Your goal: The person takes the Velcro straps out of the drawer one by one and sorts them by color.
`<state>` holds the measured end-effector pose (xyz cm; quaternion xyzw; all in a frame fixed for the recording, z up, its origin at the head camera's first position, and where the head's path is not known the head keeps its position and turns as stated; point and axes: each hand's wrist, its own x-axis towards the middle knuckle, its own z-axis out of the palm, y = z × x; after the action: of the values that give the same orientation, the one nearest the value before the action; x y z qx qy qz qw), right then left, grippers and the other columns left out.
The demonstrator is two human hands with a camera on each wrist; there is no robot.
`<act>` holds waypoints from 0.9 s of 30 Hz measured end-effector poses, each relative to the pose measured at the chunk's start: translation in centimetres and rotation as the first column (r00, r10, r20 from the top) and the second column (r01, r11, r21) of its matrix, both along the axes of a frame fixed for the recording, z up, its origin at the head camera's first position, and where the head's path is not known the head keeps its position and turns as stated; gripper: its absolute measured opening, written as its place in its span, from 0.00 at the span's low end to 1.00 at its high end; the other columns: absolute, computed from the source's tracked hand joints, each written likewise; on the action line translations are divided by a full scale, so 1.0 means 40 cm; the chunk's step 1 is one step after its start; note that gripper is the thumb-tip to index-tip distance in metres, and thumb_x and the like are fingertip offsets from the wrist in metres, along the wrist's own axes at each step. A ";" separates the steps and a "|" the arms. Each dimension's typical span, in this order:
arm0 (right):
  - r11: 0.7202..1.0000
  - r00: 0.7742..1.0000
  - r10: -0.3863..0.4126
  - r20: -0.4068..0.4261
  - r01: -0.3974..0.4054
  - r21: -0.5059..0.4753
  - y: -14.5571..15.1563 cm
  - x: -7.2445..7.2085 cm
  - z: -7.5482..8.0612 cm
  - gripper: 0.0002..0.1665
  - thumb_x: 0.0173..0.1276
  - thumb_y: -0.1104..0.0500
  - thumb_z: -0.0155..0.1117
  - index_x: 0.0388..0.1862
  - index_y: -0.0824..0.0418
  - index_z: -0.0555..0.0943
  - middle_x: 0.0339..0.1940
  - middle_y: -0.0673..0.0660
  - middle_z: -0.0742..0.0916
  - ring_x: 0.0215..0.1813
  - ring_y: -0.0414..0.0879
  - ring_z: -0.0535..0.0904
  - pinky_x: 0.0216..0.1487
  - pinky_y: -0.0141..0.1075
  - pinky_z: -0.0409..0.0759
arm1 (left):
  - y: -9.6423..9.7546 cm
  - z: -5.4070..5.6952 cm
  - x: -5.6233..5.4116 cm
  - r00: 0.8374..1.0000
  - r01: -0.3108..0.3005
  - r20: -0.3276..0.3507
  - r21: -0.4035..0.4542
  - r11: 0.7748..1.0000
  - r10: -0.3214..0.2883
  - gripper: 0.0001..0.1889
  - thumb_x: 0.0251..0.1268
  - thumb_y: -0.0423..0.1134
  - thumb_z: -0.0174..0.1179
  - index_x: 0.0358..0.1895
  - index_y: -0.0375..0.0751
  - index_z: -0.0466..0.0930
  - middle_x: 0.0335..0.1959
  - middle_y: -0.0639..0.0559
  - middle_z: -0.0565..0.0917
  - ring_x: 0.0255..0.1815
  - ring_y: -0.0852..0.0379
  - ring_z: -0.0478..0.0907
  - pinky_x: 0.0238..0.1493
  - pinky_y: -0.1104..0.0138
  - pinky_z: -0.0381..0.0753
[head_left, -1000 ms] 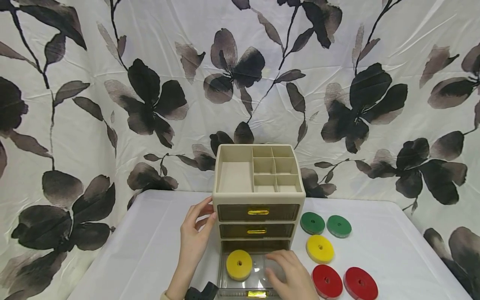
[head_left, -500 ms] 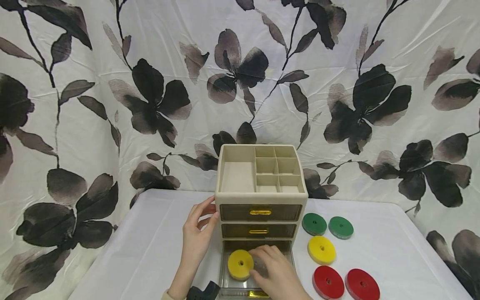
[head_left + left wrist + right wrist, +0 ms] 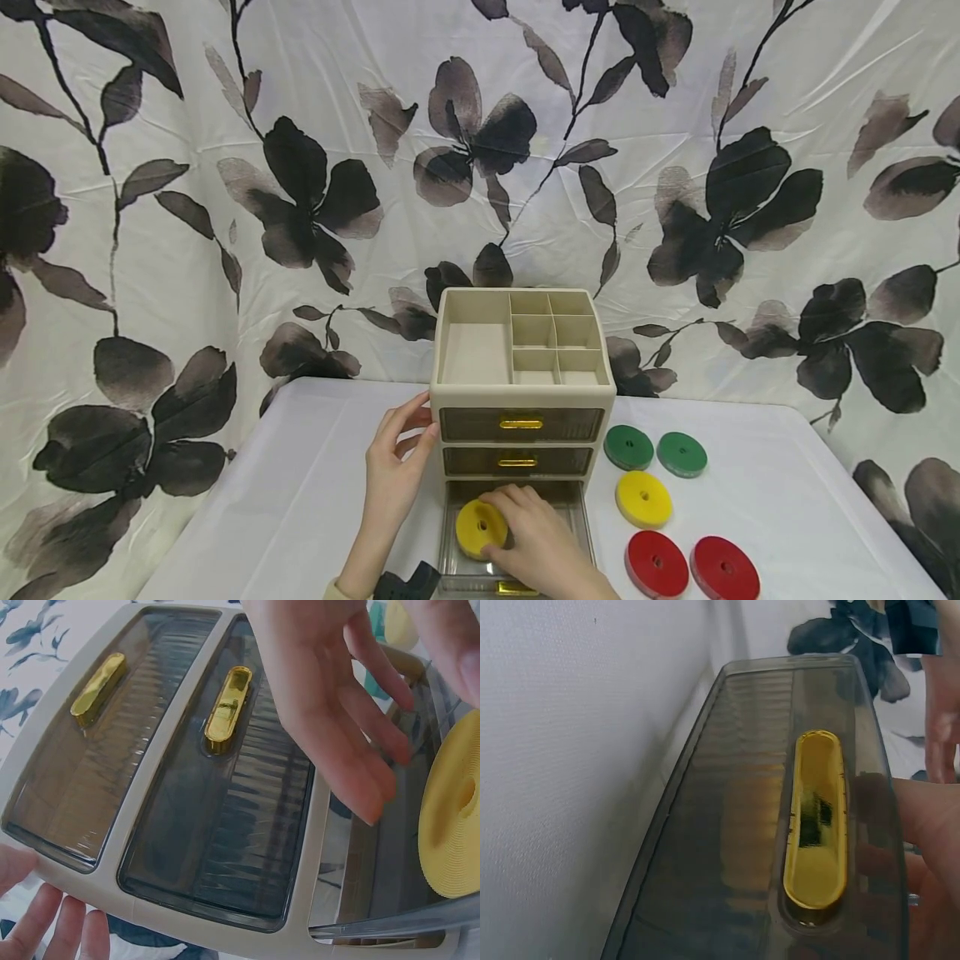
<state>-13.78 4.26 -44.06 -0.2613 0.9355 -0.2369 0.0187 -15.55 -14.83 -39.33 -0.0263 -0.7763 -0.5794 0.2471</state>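
Observation:
A yellow roll of wound strip (image 3: 472, 530) with a small centre hole lies in the left part of the pulled-out bottom drawer (image 3: 589, 542). My right hand (image 3: 546, 537) reaches into the drawer, its fingers loosely bent at the roll's right side. In the left wrist view a gap shows between those fingers (image 3: 367, 776) and the roll's ribbed edge. My left hand (image 3: 393, 462) rests its fingertips on the left side of the cream drawer cabinet (image 3: 525, 390). The right wrist view shows the clear drawer front with its gold handle (image 3: 817, 825).
Right of the cabinet lie two green rolls (image 3: 628, 447), another yellow roll (image 3: 643, 499) and two red rolls (image 3: 656, 564) on the white table (image 3: 300, 467). Two upper drawers (image 3: 521, 425) are closed. A floral cloth (image 3: 465, 125) hangs behind.
My right hand has moved left across the drawer, from its right part to the yellow roll. The left hand stays on the cabinet. The head view has shifted slightly.

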 end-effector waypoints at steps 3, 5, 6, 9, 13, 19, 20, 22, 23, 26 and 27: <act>1.000 1.000 0.004 0.002 -0.004 0.005 -0.005 -0.004 -0.006 0.34 0.52 0.45 0.75 0.58 0.50 0.78 0.55 0.49 0.83 0.53 0.46 0.77 0.55 0.47 0.79 | 0.000 0.001 0.000 1.000 0.002 -0.003 0.002 1.000 -0.002 0.22 0.63 0.33 0.63 0.61 0.51 0.76 0.46 0.50 0.79 0.48 0.59 0.77 0.48 0.76 0.78; 1.000 1.000 0.005 0.003 -0.005 0.006 -0.009 -0.007 -0.011 0.35 0.51 0.44 0.75 0.58 0.50 0.78 0.55 0.48 0.83 0.53 0.46 0.77 0.55 0.47 0.79 | 0.001 0.001 0.000 1.000 0.002 -0.007 0.005 1.000 -0.002 0.22 0.63 0.33 0.63 0.61 0.51 0.77 0.46 0.50 0.80 0.47 0.60 0.77 0.48 0.76 0.78; 1.000 1.000 0.004 0.003 -0.004 0.007 -0.010 -0.009 -0.013 0.35 0.50 0.44 0.75 0.58 0.50 0.78 0.55 0.48 0.83 0.53 0.45 0.77 0.55 0.47 0.79 | 0.001 0.002 0.000 1.000 0.001 -0.009 0.006 1.000 -0.001 0.22 0.63 0.32 0.63 0.61 0.51 0.77 0.46 0.50 0.80 0.47 0.60 0.77 0.48 0.76 0.78; 1.000 1.000 -0.001 0.009 0.001 0.005 -0.014 -0.013 -0.022 0.35 0.49 0.43 0.76 0.57 0.49 0.78 0.54 0.47 0.83 0.52 0.44 0.77 0.53 0.45 0.79 | 0.001 0.002 0.000 1.000 -0.002 -0.011 0.007 1.000 0.002 0.22 0.62 0.32 0.63 0.60 0.50 0.77 0.45 0.49 0.80 0.47 0.61 0.77 0.47 0.77 0.79; 1.000 1.000 -0.003 0.021 0.004 -0.009 -0.019 -0.017 -0.031 0.35 0.47 0.44 0.77 0.56 0.48 0.79 0.54 0.47 0.83 0.50 0.43 0.76 0.51 0.42 0.79 | 0.002 0.002 0.000 1.000 -0.006 -0.011 0.006 1.000 0.006 0.22 0.62 0.32 0.63 0.60 0.50 0.77 0.45 0.49 0.80 0.46 0.62 0.77 0.47 0.77 0.79; 1.000 1.000 -0.002 0.015 0.002 -0.012 -0.024 -0.021 -0.037 0.37 0.45 0.45 0.79 0.57 0.49 0.79 0.54 0.47 0.83 0.51 0.44 0.77 0.52 0.44 0.79 | 0.001 0.002 0.000 1.000 -0.009 -0.014 -0.002 1.000 0.009 0.22 0.62 0.32 0.63 0.60 0.50 0.77 0.45 0.50 0.80 0.46 0.62 0.77 0.46 0.77 0.79; 1.000 1.000 -0.001 0.013 0.001 -0.010 -0.025 -0.021 -0.037 0.37 0.45 0.45 0.79 0.57 0.49 0.79 0.54 0.47 0.83 0.52 0.44 0.77 0.53 0.44 0.79 | 0.001 0.002 0.000 1.000 -0.010 -0.014 -0.002 1.000 0.009 0.22 0.62 0.32 0.63 0.60 0.50 0.77 0.45 0.50 0.80 0.46 0.62 0.77 0.47 0.77 0.79; 1.000 1.000 0.001 0.012 0.000 -0.008 -0.025 -0.022 -0.037 0.37 0.45 0.45 0.79 0.57 0.49 0.79 0.54 0.48 0.83 0.52 0.45 0.77 0.53 0.44 0.79 | 0.001 0.002 0.000 1.000 -0.009 -0.015 -0.003 1.000 0.009 0.22 0.62 0.32 0.63 0.60 0.50 0.77 0.45 0.50 0.80 0.46 0.62 0.77 0.47 0.76 0.79; 1.000 1.000 0.001 0.013 -0.001 -0.006 -0.026 -0.022 -0.037 0.38 0.45 0.45 0.79 0.57 0.49 0.78 0.54 0.48 0.83 0.52 0.45 0.77 0.53 0.44 0.79 | 0.002 0.002 0.000 1.000 -0.009 -0.015 -0.002 1.000 0.009 0.22 0.62 0.32 0.63 0.60 0.50 0.77 0.45 0.50 0.80 0.46 0.62 0.77 0.47 0.76 0.79; 1.000 1.000 0.005 0.015 -0.005 -0.006 -0.026 -0.022 -0.038 0.38 0.44 0.46 0.80 0.57 0.49 0.78 0.54 0.48 0.83 0.52 0.45 0.77 0.53 0.44 0.80 | 0.002 0.002 0.000 1.000 -0.011 -0.012 -0.001 1.000 0.011 0.22 0.62 0.31 0.63 0.60 0.50 0.77 0.45 0.50 0.80 0.46 0.61 0.77 0.47 0.76 0.79; 1.000 1.000 0.006 0.016 -0.006 -0.007 -0.026 -0.023 -0.038 0.38 0.44 0.47 0.80 0.57 0.50 0.78 0.54 0.48 0.83 0.52 0.45 0.77 0.52 0.44 0.80 | 0.002 0.002 0.000 1.000 -0.011 -0.011 -0.001 1.000 0.011 0.23 0.62 0.31 0.63 0.60 0.51 0.77 0.45 0.50 0.80 0.46 0.61 0.77 0.47 0.76 0.79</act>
<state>-14.68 3.22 -45.58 -0.2623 0.9337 -0.2421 0.0259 -15.53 -14.75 -39.26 -0.0252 -0.7754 -0.5773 0.2546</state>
